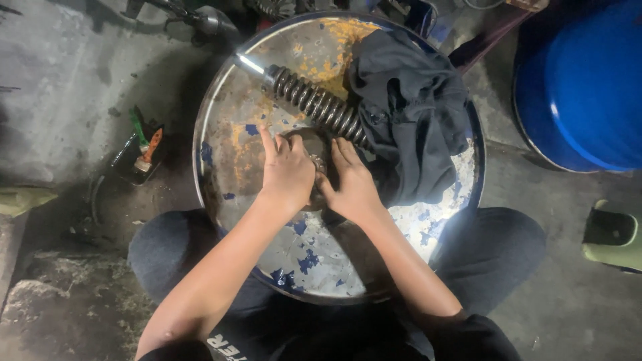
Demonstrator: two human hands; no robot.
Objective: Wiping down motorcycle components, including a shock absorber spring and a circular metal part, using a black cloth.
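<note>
A shock absorber with a dark coil spring [319,105] and a shiny rod end lies diagonally on the top of a worn metal drum [234,113]. My left hand [286,172] and my right hand [351,182] press together around a round metal part [311,142] at the lower end of the spring. Both hands grip it, fingers pointing away from me. A dark cloth [411,113] is bunched on the drum's right side, touching the spring.
A blue barrel [582,80] stands at the upper right. A small tray holding a brush and green and orange tools [142,150] sits on the concrete floor to the left. A green sandal [612,234] lies at the right. My knees flank the drum.
</note>
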